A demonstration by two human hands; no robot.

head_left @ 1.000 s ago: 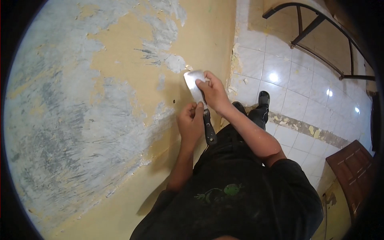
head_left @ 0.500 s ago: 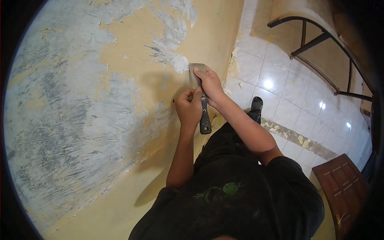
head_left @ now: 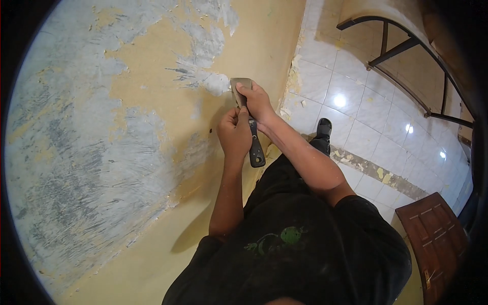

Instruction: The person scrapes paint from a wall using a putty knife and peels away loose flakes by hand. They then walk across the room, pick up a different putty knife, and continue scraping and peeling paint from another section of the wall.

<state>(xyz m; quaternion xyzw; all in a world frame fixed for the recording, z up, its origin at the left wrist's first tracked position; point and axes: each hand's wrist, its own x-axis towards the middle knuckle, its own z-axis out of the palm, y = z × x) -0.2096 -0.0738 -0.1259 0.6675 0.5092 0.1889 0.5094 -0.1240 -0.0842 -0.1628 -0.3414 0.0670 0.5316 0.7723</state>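
Both my hands are on a putty knife with a black handle (head_left: 257,150) and a flat metal blade (head_left: 238,87). My right hand (head_left: 259,103) grips the blade from the right side, thumb pressed on its flat face. Just below, my left hand (head_left: 235,134) has its fingers pinched at the lower part of the blade, near the handle. The handle hangs down past the left hand, its hole at the end. The blade's top edge is close to a bare whitish patch (head_left: 217,84) on the yellow wall (head_left: 152,61).
Yellow paint is stripped from much of the left wall, showing scratched grey-white plaster (head_left: 76,147). Paint flakes lie on the white floor tiles (head_left: 351,96). A curved metal-framed piece of furniture (head_left: 401,53) stands upper right. A brown door (head_left: 432,234) is at lower right.
Hands and putty knife appear slightly further left and up, with the wall and floor shifted left in the view too. Both hands keep their grip on the knife.
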